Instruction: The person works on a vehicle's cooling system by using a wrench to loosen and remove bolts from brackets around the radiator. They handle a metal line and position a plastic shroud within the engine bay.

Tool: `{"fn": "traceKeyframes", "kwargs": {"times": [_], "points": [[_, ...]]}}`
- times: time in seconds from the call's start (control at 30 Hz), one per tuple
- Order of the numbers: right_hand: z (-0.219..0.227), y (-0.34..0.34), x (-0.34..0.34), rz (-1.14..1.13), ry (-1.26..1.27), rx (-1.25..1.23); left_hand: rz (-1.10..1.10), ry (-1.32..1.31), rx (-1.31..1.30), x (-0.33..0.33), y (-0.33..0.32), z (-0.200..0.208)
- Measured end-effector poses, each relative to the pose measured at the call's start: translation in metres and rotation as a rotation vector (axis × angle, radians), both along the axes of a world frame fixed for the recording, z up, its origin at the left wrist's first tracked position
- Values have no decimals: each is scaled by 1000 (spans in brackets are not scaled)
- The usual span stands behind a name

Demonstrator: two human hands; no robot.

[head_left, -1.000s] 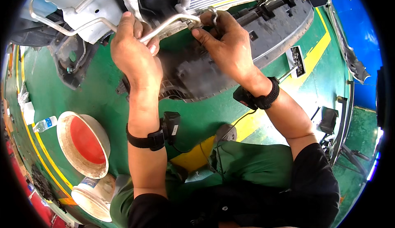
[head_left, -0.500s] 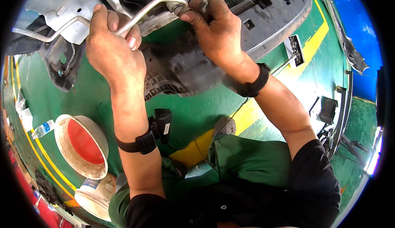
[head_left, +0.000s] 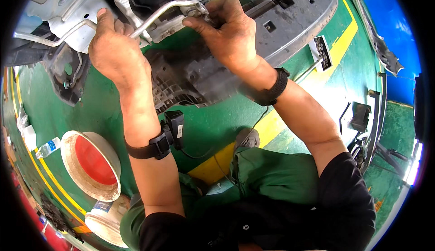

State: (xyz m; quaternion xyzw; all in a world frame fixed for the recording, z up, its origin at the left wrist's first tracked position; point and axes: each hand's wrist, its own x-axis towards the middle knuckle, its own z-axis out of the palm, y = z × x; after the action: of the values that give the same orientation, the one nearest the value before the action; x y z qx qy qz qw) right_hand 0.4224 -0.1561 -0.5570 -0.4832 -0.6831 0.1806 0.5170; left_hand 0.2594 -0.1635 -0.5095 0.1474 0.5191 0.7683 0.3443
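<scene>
My left hand (head_left: 118,52) is closed around a bent silver metal pipe (head_left: 156,14), its thumb pointing up along the white metal frame of a vehicle (head_left: 68,18). At the pipe's right end sits a metal fitting (head_left: 199,9), just below the radiator fins. My right hand (head_left: 229,36) closes its fingers at this fitting, thumb underneath. Those fingers partly cover the fitting, and whatever lies behind them is hidden. Beneath both hands hangs or lies a long dark plastic cover (head_left: 290,29).
On the green floor at left stand a basin with a red inside (head_left: 93,160), a pale bucket (head_left: 108,219) and a plastic bottle (head_left: 48,148). To the right are a small tray of dark parts (head_left: 322,52) and a black metal frame (head_left: 378,115).
My right hand has shifted left and closer to the fitting. The hooked metal piece that stuck up at its fingers no longer shows there. My left hand has moved slightly left.
</scene>
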Motion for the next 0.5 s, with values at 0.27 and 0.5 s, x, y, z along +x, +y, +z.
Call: {"fn": "traceKeyframes", "kwargs": {"times": [0.27, 0.5], "points": [[0, 0, -3, -15, -36, -12, -3, 50, -52, -6, -1, -1], [15, 8, 13, 155, 55, -355, -61, 242, -40, -22, -2, -19]]}}
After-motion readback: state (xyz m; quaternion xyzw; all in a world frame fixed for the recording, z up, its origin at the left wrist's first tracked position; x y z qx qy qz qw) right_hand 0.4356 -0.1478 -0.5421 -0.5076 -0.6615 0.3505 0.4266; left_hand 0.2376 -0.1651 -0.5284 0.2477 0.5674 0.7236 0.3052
